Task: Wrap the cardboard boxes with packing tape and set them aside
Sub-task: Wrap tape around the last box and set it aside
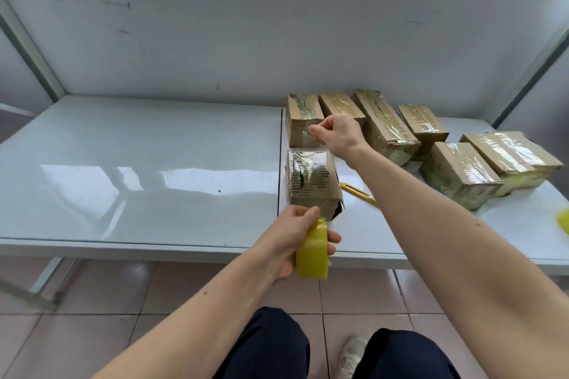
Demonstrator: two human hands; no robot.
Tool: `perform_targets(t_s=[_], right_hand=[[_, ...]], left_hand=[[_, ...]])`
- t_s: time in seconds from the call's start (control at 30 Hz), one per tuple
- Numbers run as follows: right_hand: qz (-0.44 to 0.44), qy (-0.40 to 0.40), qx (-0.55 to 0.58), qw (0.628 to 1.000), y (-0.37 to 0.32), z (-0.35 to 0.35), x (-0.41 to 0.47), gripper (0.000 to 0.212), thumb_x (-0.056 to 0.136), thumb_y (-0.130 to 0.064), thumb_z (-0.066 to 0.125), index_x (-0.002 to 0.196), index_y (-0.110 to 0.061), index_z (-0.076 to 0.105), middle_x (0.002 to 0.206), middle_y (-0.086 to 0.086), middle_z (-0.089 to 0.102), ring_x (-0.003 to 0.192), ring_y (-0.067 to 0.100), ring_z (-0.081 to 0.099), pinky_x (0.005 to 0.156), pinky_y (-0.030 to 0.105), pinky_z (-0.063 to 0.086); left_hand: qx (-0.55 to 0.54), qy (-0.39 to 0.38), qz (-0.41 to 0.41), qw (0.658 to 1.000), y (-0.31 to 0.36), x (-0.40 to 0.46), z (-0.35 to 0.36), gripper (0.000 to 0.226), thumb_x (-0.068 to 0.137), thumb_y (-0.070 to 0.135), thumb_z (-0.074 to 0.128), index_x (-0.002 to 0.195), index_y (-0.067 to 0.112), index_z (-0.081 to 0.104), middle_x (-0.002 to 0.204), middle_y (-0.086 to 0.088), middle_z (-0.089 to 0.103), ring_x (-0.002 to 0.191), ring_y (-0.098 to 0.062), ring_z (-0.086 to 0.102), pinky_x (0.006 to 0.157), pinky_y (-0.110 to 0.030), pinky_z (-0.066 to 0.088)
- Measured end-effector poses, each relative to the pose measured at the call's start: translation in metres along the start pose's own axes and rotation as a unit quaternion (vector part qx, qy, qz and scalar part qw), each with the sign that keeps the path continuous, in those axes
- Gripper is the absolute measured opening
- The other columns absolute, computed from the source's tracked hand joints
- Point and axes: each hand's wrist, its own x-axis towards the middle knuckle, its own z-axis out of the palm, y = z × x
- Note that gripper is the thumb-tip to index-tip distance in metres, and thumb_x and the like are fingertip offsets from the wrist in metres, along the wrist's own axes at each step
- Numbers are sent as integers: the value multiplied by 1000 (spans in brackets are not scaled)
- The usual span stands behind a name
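Observation:
A small cardboard box [312, 183] stands on the white table [138, 163] near its front edge, with clear tape over its top. My left hand [295, 234] grips a yellow roll of packing tape [312, 254] just in front of the box. My right hand [335, 134] is raised beyond the box and pinches the free end of a clear tape strip [317, 148] stretched over the box. Several taped boxes lie behind and to the right, such as a taped box [303, 120] at the back and another taped box [458, 174] on the right.
A yellow utility knife [358, 192] lies on the table right of the box, partly under my right forearm. A yellow object [563, 220] shows at the right edge. A white shelf wall rises behind the table. Tiled floor and my legs are below.

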Motion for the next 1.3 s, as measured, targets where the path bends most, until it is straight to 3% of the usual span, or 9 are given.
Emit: perform_targets(t_s=[0.13, 0.63, 0.8, 0.9, 1.0, 1.07, 1.17, 1.23, 1.3], right_hand=[[23, -33, -9, 999, 7, 14, 29, 26, 94, -28, 67, 85, -4, 74, 86, 10, 73, 87, 21, 68, 90, 41, 55], [112, -88, -60, 988, 37, 46, 63, 22, 87, -32, 74, 84, -10, 74, 82, 4, 70, 87, 21, 68, 90, 43, 55], [173, -77, -42, 981, 46, 48, 63, 50, 69, -37, 89, 108, -9, 74, 108, 7, 72, 106, 23, 65, 94, 39, 54], [131, -7, -87, 987, 41, 46, 60, 72, 67, -39, 89, 129, -19, 57, 122, 2, 65, 118, 24, 57, 100, 41, 48], [-14, 54, -113, 992, 36, 48, 49, 27, 89, -44, 69, 103, -21, 66, 99, -2, 71, 96, 20, 65, 88, 42, 52], [-59, 0, -156, 986, 36, 48, 38, 44, 101, -51, 43, 95, -16, 69, 97, 3, 71, 94, 24, 64, 82, 40, 52], [-61, -129, -222, 965, 42, 39, 29, 57, 105, -52, 22, 118, -17, 63, 127, 9, 64, 122, 30, 54, 102, 45, 41], [-73, -142, -206, 965, 48, 33, 22, 55, 106, -50, 19, 146, -22, 44, 156, 2, 38, 147, 22, 26, 121, 45, 17], [-73, -124, -206, 968, 55, 32, 12, 56, 106, -49, 19, 156, -24, 26, 164, -8, 16, 152, 11, 5, 123, 42, 0]], left_hand=[[-17, 13, -29, 999, 5, 18, -5, 22, 107, 29, 45, 109, 7, 47, 82, -20, 73, 58, -23, 65, 67, -44, 56], [-69, 37, -61, 995, 6, 58, -8, 31, 106, 29, 48, 115, 0, 50, 75, -21, 72, 50, -20, 64, 55, -39, 59], [-70, 41, -58, 995, 4, 60, -8, 30, 105, 30, 48, 111, 1, 54, 74, -18, 72, 51, -20, 65, 55, -39, 59], [-74, 45, -55, 995, 4, 62, -7, 29, 105, 29, 49, 109, 1, 54, 75, -18, 72, 51, -20, 64, 58, -39, 59], [-80, 55, -44, 994, 8, 66, -10, 29, 105, 29, 49, 105, 1, 56, 75, -18, 72, 49, -20, 63, 58, -40, 59], [-85, 56, -40, 994, 11, 68, -11, 29, 105, 27, 50, 103, -1, 58, 74, -18, 71, 48, -20, 62, 54, -37, 59], [-81, 60, -35, 994, 13, 70, -10, 24, 103, 22, 53, 97, 0, 61, 74, -18, 71, 49, -19, 61, 54, -36, 58], [-77, 54, -33, 995, 17, 70, -12, 13, 97, 15, 59, 96, 3, 62, 78, -17, 71, 52, -18, 61, 59, -36, 58], [-71, 34, -28, 997, 20, 69, -17, 9, 89, 4, 62, 97, 4, 64, 87, -16, 72, 58, -18, 61, 67, -39, 57]])
